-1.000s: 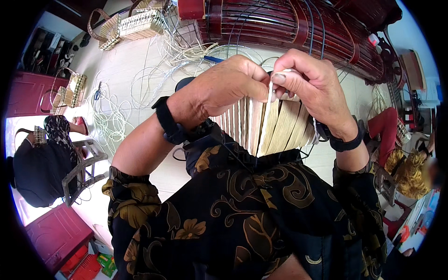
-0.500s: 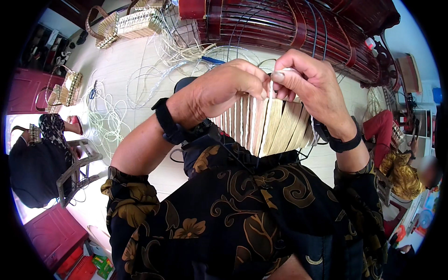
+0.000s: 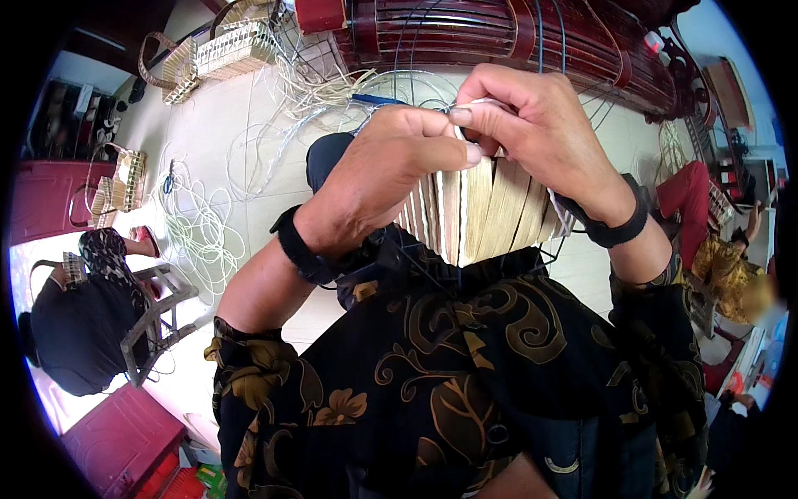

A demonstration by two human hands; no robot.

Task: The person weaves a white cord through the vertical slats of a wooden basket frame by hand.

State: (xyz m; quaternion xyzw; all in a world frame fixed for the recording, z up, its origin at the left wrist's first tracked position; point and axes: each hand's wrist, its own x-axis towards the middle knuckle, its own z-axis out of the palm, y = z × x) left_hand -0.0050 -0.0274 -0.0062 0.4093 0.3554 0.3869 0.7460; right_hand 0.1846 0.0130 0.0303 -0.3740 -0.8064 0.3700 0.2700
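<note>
A half-woven basket piece (image 3: 490, 212) of pale tan vertical strips stands upright against my lap. My left hand (image 3: 391, 170) grips its top edge, thumb pressed on a strip. My right hand (image 3: 532, 125) pinches a thin white strand (image 3: 478, 104) at the same top edge, fingertips touching those of the left hand. Both wrists wear black bands. The lower part of the weave is hidden behind my patterned dark clothing.
Loose white cord coils (image 3: 204, 233) lie on the pale floor to the left. Finished woven baskets (image 3: 220, 50) stand at the back left. A dark red wooden bench (image 3: 532, 33) runs across the top. One person sits at left (image 3: 75, 333), another at right (image 3: 723, 266).
Both hands have stayed on the top edge of the weave; the right fingers have shifted a little along the strand towards the left thumb.
</note>
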